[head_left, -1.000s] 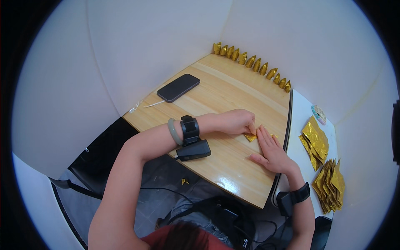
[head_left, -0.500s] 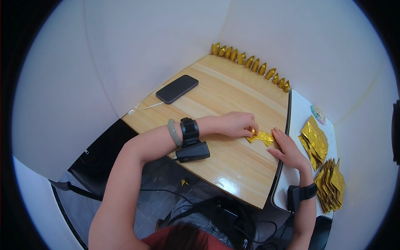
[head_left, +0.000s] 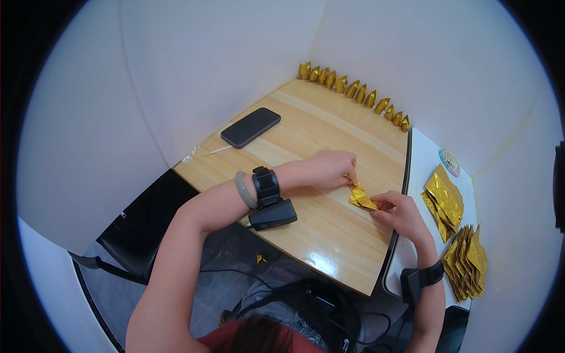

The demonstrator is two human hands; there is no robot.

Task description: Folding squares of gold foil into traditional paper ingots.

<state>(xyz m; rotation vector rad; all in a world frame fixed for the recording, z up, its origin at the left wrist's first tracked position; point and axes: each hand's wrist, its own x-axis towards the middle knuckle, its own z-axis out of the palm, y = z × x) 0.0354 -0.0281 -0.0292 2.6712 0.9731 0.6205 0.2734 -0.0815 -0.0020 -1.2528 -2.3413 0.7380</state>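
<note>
Black phone (head_left: 251, 126) lies flat on wooden counter (head_left: 306, 229), well left and beyond the hands. Row of folded gold paper pieces (head_left: 353, 91) stands along the far wall. Right of the hands: white board (head_left: 419, 154) carrying two stacks of gold sheets (head_left: 465, 259).

Single head-worn fisheye, looks steeply down, close over the wooden table (head_left: 318, 229); forearms enter from the near edge, walls bend far and left.
</note>
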